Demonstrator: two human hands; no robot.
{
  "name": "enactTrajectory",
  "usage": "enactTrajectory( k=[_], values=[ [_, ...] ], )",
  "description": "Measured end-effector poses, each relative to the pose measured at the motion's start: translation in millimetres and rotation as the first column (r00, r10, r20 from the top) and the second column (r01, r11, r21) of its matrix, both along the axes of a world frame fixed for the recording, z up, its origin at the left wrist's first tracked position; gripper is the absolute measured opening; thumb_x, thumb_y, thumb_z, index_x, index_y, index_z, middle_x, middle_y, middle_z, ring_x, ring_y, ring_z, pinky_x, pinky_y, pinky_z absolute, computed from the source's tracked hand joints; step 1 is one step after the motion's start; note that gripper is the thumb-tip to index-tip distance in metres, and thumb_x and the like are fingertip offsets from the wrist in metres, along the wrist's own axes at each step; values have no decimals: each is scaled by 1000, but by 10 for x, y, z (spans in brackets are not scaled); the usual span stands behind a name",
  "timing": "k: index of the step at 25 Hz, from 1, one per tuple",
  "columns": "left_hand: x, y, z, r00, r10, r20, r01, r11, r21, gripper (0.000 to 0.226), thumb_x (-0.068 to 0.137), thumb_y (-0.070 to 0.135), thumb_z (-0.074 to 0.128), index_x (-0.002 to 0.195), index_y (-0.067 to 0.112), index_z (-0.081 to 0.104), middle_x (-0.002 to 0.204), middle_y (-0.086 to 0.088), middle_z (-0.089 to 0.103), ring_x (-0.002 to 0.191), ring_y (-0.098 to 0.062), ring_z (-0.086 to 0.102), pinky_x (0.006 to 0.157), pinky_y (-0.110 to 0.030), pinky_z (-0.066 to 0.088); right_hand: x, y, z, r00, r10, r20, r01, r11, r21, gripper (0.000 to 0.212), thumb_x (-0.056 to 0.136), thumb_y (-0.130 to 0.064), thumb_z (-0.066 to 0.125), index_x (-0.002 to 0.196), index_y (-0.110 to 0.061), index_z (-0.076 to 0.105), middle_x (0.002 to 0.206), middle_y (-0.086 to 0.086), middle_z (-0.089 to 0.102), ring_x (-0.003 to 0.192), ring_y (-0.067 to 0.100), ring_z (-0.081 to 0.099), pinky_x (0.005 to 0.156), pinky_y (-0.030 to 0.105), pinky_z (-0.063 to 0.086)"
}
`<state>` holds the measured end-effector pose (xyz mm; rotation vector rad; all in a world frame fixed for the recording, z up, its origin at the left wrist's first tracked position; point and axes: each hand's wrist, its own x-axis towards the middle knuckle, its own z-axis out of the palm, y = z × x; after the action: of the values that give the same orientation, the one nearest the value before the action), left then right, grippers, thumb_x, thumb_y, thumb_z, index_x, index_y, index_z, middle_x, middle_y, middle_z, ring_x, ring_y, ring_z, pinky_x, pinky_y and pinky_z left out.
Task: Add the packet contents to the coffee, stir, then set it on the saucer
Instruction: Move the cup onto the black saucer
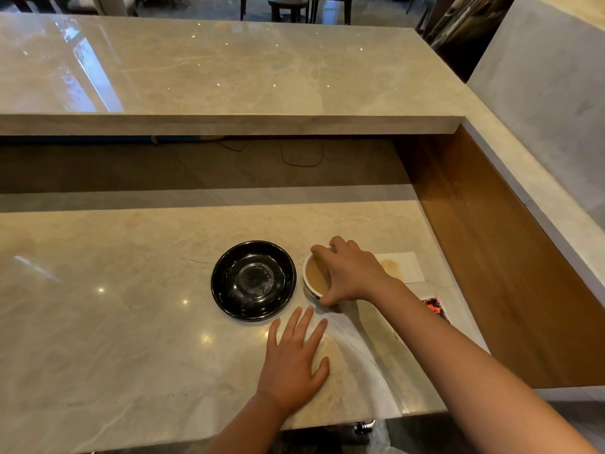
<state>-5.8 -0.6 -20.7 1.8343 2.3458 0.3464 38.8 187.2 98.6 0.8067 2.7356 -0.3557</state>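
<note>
My right hand [352, 273] reaches in from the lower right of the frame and closes its grip over the rim of the small round white cup of milky tan coffee [316, 278], fingers at the far edge and thumb at the near one. The cup sits just right of centre on the polished beige marble surface [114, 306], which is glossy, veined and dotted with light reflections. My palm hides the right half of the cup, so I cannot make out a handle or whether the base is off the surface. Just left of it, close but apart, lies the round glossy black saucer [253, 280] with a shallow central well, nothing on it. My left hand [294, 358] lies flat with fingers spread, holding nothing, pressing a thin white paper napkin [360, 365] at lower centre; the napkin is pale and hard to separate from the stone. Behind my right wrist lies a white square napkin with a brown stain [401, 267]. At the right edge my forearm cuts off a red-and-black printed packet [435, 308]; its print is unreadable.
</note>
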Motion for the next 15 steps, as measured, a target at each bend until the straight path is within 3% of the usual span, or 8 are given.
enactTrajectory(
  k=[7, 15],
  values=[
    [-9, -5, -10, 1000, -25, -2, 25, 1000, -1, 60, 86, 51, 42, 140, 25, 42, 144, -8, 42, 134, -26, 30, 104, -50, 15, -158, -129, 135, 996, 41, -85, -41, 999, 12, 94, 56, -51, 76, 134, -27, 28, 131, 11, 38, 114, 31, 39, 77, 37, 42],
    [-147, -80, -40, 988, -152, -17, 152, 988, 4, 61, 90, 53, 38, 143, 23, 36, 148, -11, 35, 137, -27, 25, 104, -48, 15, -502, -339, 260, 989, 72, -133, -72, 997, 5, 93, 57, -49, 77, 134, -26, 29, 131, 11, 38, 114, 30, 39, 78, 38, 44]
  ],
)
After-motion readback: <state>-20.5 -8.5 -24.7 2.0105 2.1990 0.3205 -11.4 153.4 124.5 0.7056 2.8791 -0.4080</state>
